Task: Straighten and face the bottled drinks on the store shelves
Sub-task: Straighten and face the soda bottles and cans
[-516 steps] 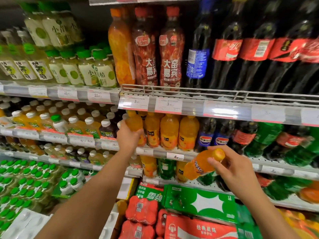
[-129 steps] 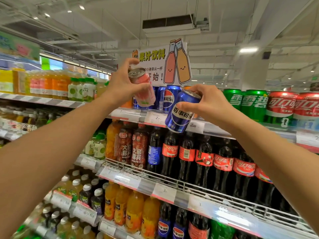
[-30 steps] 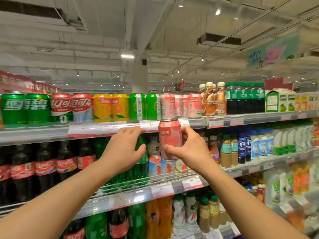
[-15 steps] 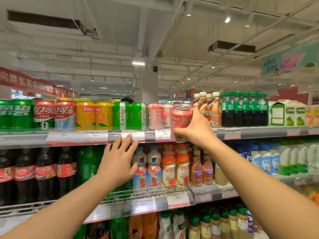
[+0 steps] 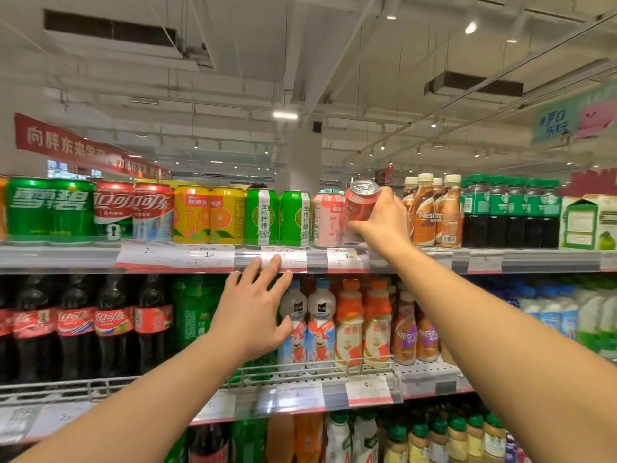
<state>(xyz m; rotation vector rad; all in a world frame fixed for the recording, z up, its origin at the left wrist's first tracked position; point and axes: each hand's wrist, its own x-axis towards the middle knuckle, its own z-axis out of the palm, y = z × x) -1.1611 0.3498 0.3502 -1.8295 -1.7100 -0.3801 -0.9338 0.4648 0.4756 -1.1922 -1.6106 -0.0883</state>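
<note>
Up on the top shelf (image 5: pixel 551 260), the right hand (image 5: pixel 384 222) grips a pink can (image 5: pixel 359 208), fingers curled round its lower body, holding it tilted just beside a matching pink can (image 5: pixel 325 219) standing in the row. The left hand (image 5: pixel 248 317) hangs below with fingers straight and spread, holding nothing, its fingertips (image 5: pixel 275 260) at the price strip. To finish well, the person should probably bring the can upright before lowering it (a tilted base could knock its neighbour), seat it flush with the front edge, then turn the label outward to match the row.
</note>
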